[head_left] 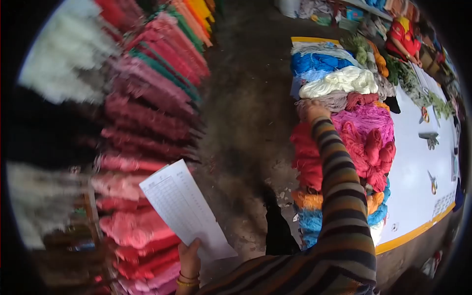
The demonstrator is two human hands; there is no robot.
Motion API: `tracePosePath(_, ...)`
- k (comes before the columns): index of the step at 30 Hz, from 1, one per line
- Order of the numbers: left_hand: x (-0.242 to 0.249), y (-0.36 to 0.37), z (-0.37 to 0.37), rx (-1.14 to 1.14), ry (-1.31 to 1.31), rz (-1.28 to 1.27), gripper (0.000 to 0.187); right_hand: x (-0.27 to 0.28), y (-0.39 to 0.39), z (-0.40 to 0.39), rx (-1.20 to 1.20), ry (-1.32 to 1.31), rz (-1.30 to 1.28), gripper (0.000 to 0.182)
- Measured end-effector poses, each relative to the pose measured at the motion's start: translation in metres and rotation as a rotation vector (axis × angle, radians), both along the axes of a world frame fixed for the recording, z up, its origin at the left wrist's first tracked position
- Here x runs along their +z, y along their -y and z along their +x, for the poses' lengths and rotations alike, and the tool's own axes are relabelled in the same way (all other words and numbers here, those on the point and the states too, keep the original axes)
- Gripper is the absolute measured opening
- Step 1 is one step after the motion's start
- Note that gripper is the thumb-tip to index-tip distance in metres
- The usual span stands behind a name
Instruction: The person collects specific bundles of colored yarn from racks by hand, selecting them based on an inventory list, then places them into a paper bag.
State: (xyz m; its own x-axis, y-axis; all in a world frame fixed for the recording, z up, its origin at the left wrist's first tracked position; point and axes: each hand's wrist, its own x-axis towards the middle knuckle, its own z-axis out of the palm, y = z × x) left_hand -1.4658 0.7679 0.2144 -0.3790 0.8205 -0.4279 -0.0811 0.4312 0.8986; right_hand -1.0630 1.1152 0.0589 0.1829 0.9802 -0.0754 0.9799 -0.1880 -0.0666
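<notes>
My left hand point(189, 258) is closed on the lower edge of a printed paper sheet point(187, 211) with a table of rows, its thumb on top. Stretched out in a striped sleeve, my right arm reaches over the yarn piled on the table. My right hand point(317, 111) rests at a dusty-mauve yarn hank point(334, 102); its fingers are too small and blurred to make out. Beyond it lies a cream yarn hank point(339, 82). Magenta yarn point(366, 123) and crimson yarn hanks point(366, 150) lie nearer to me, partly behind my sleeve.
Coloured yarn hanks point(147, 115) hang in a long row on the left. A dark floor aisle point(241, 108) runs between them and the white table point(413, 167). Scissors point(432, 183) lie on the table. A person in red point(404, 42) is at its far end.
</notes>
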Motion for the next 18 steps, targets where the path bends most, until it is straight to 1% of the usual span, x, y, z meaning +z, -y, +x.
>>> tracePosePath(1,-0.005,-0.02,-0.001,-0.004,0.037,-0.022,0.025,-0.005,-0.016,-0.004,-0.009,0.104,-0.169,0.039)
tracePosePath(2,-0.01,-0.04,0.0,-0.028,0.046,-0.034,0.025,-0.009,-0.027,-0.007,-0.012,0.11,-0.212,0.037)
tracePosePath(4,-0.017,-0.07,0.005,0.021,0.114,-0.032,0.025,-0.019,-0.036,0.002,0.002,0.123,-0.324,0.033)
tracePosePath(6,-0.018,-0.094,0.007,-0.036,0.128,-0.056,0.026,-0.042,-0.039,0.015,0.003,0.128,-0.283,0.032)
tracePosePath(7,-0.017,-0.105,0.008,-0.082,0.134,-0.066,0.028,-0.064,-0.04,0.027,-0.007,0.114,-0.118,0.035)
tracePosePath(8,-0.018,-0.114,0.009,-0.097,0.148,-0.069,0.028,-0.06,-0.035,0.039,-0.045,-0.056,-0.011,0.036)
tracePosePath(9,-0.019,-0.122,0.009,-0.103,0.168,-0.042,0.028,-0.04,-0.029,0.042,-0.081,-0.224,0.101,0.037)
tracePosePath(10,-0.02,-0.129,0.008,-0.105,0.189,-0.014,0.029,-0.014,-0.022,0.054,-0.168,-0.409,0.083,0.038)
tracePosePath(11,-0.023,-0.134,0.005,-0.114,0.203,-0.019,0.029,-0.017,-0.023,0.073,-0.204,-0.377,0.388,0.034)
tracePosePath(12,-0.029,-0.139,0.002,-0.142,0.234,-0.009,0.03,-0.001,-0.025,0.099,-0.274,-0.636,0.486,0.025)
tracePosePath(13,-0.03,-0.142,0.0,-0.168,0.261,-0.003,0.032,0.026,-0.022,0.121,-0.235,-0.9,0.6,0.018)
tracePosePath(14,-0.024,-0.145,0.0,-0.179,0.271,-0.01,0.032,0.054,-0.021,0.139,-0.351,-0.906,0.666,0.018)
tracePosePath(15,-0.017,-0.152,0.004,-0.233,0.256,-0.019,0.031,0.082,-0.021,0.153,-0.373,-0.621,0.817,0.019)
tracePosePath(16,-0.012,-0.158,0.006,-0.287,0.241,-0.029,0.029,0.094,-0.028,0.182,-0.39,-0.607,0.858,0.018)
tracePosePath(17,-0.011,-0.16,0.006,-0.297,0.253,-0.029,0.029,0.136,-0.024,0.173,-0.365,-0.825,0.987,0.018)
tracePosePath(18,-0.011,-0.163,0.005,-0.343,0.267,-0.02,0.03,0.154,-0.027,0.186,-0.414,-1.138,1.027,0.02)
